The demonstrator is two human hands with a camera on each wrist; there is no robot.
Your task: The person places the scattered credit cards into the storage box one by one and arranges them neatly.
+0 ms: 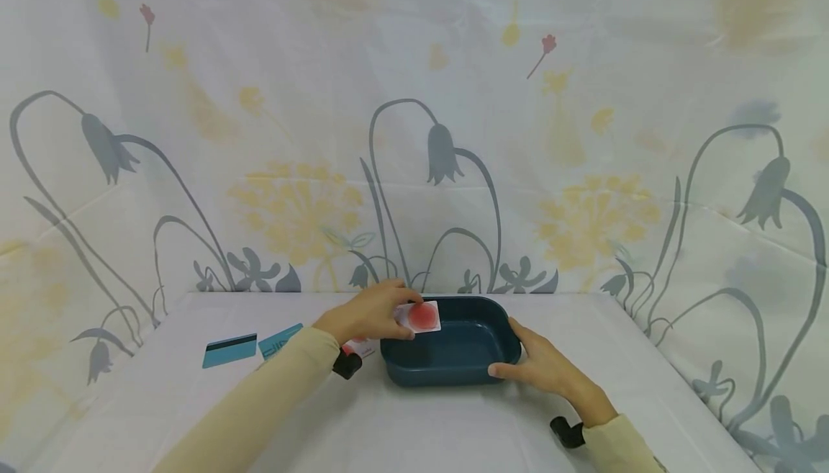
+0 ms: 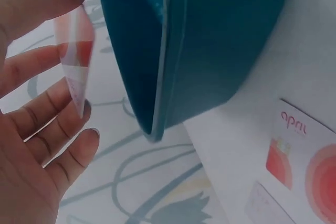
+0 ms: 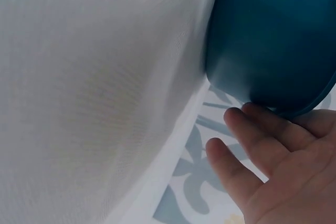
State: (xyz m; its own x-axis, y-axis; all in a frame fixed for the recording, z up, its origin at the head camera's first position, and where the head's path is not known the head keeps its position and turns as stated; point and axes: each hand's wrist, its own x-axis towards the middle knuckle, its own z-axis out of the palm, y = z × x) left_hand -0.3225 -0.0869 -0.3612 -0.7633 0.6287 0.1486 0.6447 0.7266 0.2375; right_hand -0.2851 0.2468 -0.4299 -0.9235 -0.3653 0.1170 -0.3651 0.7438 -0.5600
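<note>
My left hand pinches a white card with a red circle between thumb and fingers, over the left end of a dark teal rectangular container. In the left wrist view the card is seen nearly edge-on, beside the container's rim. My right hand rests against the container's right end, thumb at the front wall and fingers along the side. From the right wrist those fingers look extended, some touching the wall and the little finger standing off it.
Left of the container lie a blue card with a black stripe, a blue card with lettering, and a white-and-red card partly behind my left wrist. In the left wrist view a card reads "april". A flower-patterned cloth hangs behind the table.
</note>
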